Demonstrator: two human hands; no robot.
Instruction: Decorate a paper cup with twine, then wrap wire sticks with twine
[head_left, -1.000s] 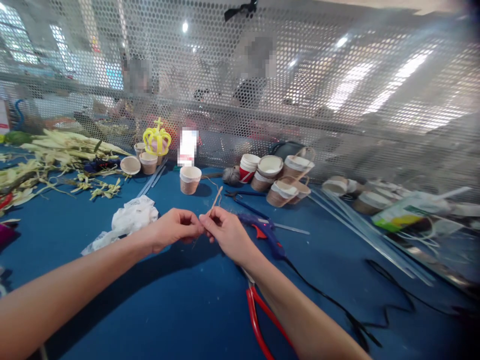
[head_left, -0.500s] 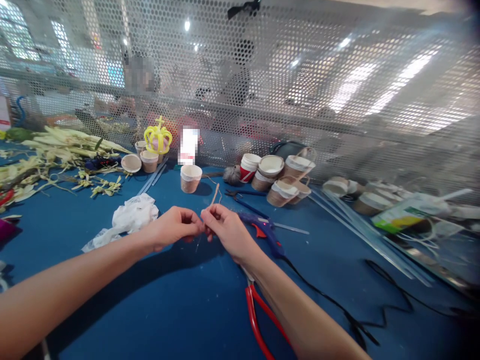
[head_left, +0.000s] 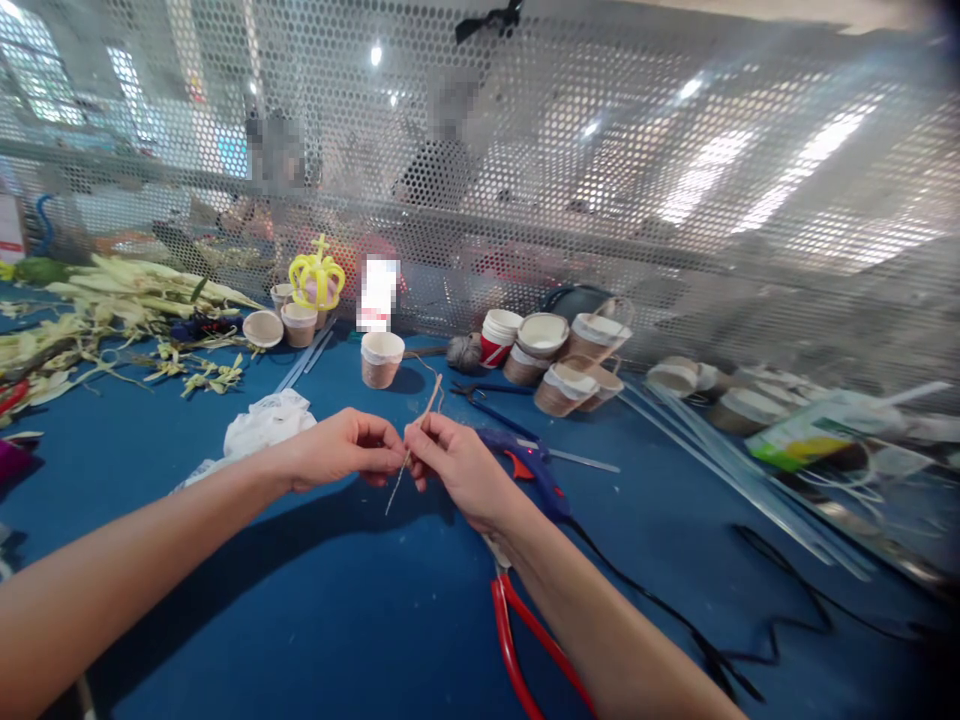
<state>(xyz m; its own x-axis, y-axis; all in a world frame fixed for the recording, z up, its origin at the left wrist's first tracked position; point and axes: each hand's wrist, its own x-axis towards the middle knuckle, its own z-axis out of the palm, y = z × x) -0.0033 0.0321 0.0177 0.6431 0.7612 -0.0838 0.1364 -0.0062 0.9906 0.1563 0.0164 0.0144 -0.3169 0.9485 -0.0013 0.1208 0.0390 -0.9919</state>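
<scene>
Over the middle of the table, my left hand [head_left: 356,447] and my right hand [head_left: 457,462] meet fingertip to fingertip. Both are closed in a pinch on a thin wire [head_left: 395,492], slanting from lower left to upper right. Its lower end is bare and looks twisted; the upper part is covered in light brown twine [head_left: 431,394]. A loose strand loops beside that upper end. Just beyond the fingers stands a paper cup [head_left: 382,362] with a white rim and a brown, wrapped-looking lower part. My fingertips hide the wire's middle.
A blue glue gun [head_left: 536,468] with a black cord and red-handled pliers [head_left: 510,640] lie by my right arm. White cloth [head_left: 266,425] is beside my left wrist. Several cups [head_left: 566,388] stand at the back, before a perforated metal screen [head_left: 600,180]. Clear glue sticks [head_left: 735,470] lie right.
The wire has tilted and its bare lower end now shows below my fingers. My hands have barely shifted. Behind the screen, a person has moved left.
</scene>
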